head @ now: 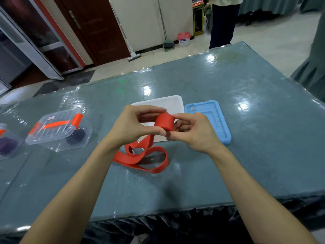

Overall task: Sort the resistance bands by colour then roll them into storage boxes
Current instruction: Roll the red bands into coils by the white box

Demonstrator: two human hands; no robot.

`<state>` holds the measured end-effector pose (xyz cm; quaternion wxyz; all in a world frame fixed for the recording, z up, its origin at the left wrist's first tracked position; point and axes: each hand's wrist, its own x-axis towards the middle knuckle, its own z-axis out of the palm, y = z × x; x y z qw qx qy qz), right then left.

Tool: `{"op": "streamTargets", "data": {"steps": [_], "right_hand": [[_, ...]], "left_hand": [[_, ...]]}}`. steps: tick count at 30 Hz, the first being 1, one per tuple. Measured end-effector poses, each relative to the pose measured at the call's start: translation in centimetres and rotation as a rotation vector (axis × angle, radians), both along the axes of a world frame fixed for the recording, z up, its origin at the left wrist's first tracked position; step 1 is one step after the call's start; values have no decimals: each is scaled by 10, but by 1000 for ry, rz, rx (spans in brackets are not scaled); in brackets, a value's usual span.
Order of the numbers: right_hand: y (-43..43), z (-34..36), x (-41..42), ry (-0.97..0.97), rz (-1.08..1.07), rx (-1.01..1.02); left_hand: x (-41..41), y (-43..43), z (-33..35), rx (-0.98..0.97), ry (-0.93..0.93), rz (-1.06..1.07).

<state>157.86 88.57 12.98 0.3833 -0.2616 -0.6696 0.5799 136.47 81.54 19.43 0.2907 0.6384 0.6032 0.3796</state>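
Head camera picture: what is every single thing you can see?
band: 1, red, half rolled between the hands, tail on the table
box: 1, white, behind the hands
lid: 1, blue, right of the box
clear boxes: 2, orange clips, table's left
rolls: 2, dark and purple, inside the clear boxes
table: 1, grey-green, nearest
door: 1, brown, far left
mop: 1, white, by the wall
dustpan: 1, green, by the wall
bag: 1, pink, by the wall
person: 1, dark trousers, beyond the table
left hand: 1, pinching the band
right hand: 1, pinching the band
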Motion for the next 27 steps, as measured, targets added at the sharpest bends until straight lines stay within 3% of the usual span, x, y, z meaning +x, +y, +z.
{"op": "streamTargets", "data": {"steps": [5, 12, 15, 18, 20, 22, 24, 27], "right_hand": [[-4, 2, -7, 155, 65, -178], [-8, -3, -18, 165, 103, -231], [-4, -2, -11, -106, 127, -62], [-4, 7, -3, -446, 69, 310], [-3, 11, -2, -564, -10, 515], [-4, 12, -3, -568, -29, 561], [-4, 9, -2, -484, 2, 542], [-5, 6, 5, -219, -8, 363]], "left_hand": [[-14, -8, -12, -100, -324, 4], [-5, -10, -13, -60, -289, 83], [-4, -14, -5, -67, -85, 66], [-1, -16, 6, -17, 386, 12], [4, -14, 14, 21, 650, -41], [10, -10, 21, 23, 830, -78], [11, -8, 27, 35, 873, -103], [6, -13, 28, -3, 499, -72]]}}
